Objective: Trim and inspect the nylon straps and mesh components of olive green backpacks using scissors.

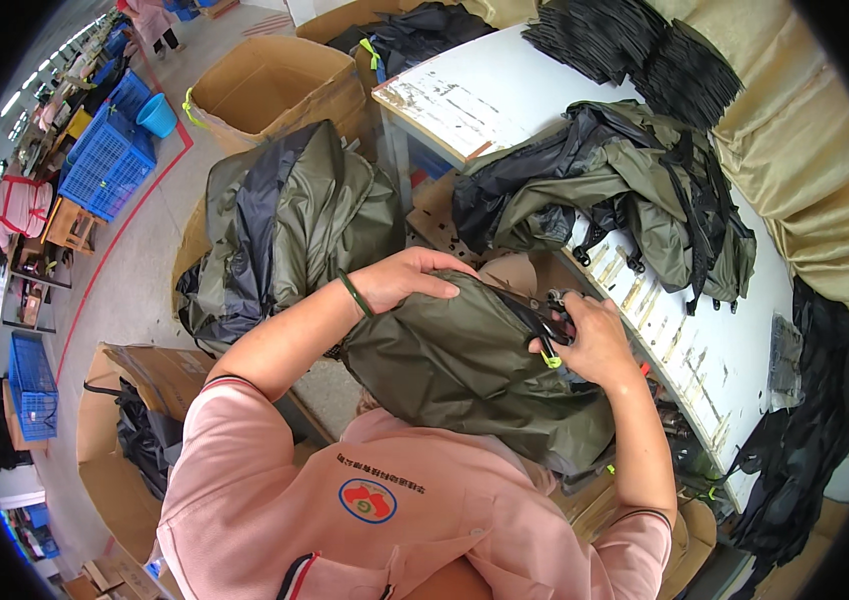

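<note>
An olive-green fabric piece point(455, 360) with a dark edge is spread across my lap. My left hand point(410, 282), with a green bangle at the wrist, pinches its upper edge between thumb and fingers. Dark scissors point(548, 326) are gripped in my right hand point(595, 338), their blades pointing up and left along the dark edge. Whether the blades are touching the cloth I cannot tell. A small yellow-green bit point(551, 359) shows just below the scissors.
A heap of olive and black fabric bags point(635, 190) lies on the white worktable point(675, 345) to my right. Another olive-black pile point(295, 225) rises at my left. Cardboard boxes point(275, 85) stand around me. Black strips point(635, 50) are stacked at the table's far end.
</note>
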Motion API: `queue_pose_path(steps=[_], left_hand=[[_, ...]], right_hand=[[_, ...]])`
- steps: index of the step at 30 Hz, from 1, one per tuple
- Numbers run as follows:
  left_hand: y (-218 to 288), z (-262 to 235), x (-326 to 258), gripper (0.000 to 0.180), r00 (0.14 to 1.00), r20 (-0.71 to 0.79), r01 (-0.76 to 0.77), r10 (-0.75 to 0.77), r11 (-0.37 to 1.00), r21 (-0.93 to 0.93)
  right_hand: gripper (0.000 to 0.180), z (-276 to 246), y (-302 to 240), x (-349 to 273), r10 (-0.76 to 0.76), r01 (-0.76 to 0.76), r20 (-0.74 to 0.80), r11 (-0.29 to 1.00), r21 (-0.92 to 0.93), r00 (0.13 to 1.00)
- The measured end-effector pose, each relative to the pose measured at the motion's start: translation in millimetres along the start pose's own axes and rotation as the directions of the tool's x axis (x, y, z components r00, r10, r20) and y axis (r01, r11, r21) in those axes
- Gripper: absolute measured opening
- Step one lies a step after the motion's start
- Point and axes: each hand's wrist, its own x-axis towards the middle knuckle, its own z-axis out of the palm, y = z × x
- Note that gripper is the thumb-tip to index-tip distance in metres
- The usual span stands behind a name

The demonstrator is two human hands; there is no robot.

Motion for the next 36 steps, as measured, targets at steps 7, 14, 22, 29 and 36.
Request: queue_pose_path(steps=[7,14,22,29,36], left_hand=[[1,1,-5,0.038,1.000,-0.003,0.024,-0.024,0.999,-0.044],[-1,-2,-9,0.037,1.000,0.007,0.027,-0.027,0.997,-0.073],[-4,-4,-9,0.036,1.000,0.006,0.027,-0.027,0.997,-0.068],[-4,3,-6,0.038,0.999,0.019,0.039,-0.038,0.999,-0.027],[0,5,-6,0.036,0.999,0.039,0.037,-0.038,0.999,0.030]], right_hand=[[0.051,6,-8,10,-0.069,0.067,-0.029,0.996,-0.053,0.997],[0.045,6,-10,10,-0.077,0.077,-0.009,0.995,-0.067,0.997],[0.043,10,-5,8,-0.030,0.032,0.022,0.996,-0.082,0.999],[0.047,0,-12,13,-0.109,0.109,-0.004,0.992,-0.065,0.994],[0.049,-6,-3,17,-0.076,0.085,0.073,0.987,-0.138,0.994]])
